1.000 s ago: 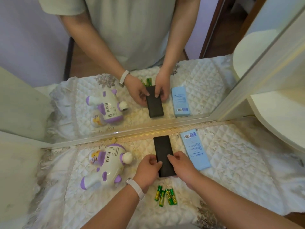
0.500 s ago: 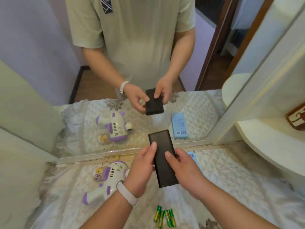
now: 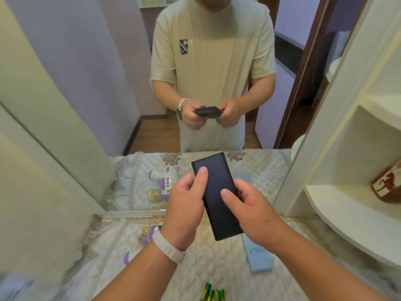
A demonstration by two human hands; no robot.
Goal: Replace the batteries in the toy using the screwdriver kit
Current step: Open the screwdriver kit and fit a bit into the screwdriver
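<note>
- Head view: your left hand (image 3: 184, 206) and right hand (image 3: 255, 213) both grip the black screwdriver kit case (image 3: 218, 192), thumbs on top, above the quilted cloth (image 3: 206, 265).
- The toy (image 3: 145, 234) lies on it, beneath your left wrist.

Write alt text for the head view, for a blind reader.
A left hand and right hand hold a flat black case above a quilted table before a mirror. A toy, blue box and green batteries lie below.

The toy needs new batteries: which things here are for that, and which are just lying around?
For the job: black case, held by left hand and right hand; toy; green batteries.
Just lying about: blue box; jar on the shelf.
</note>
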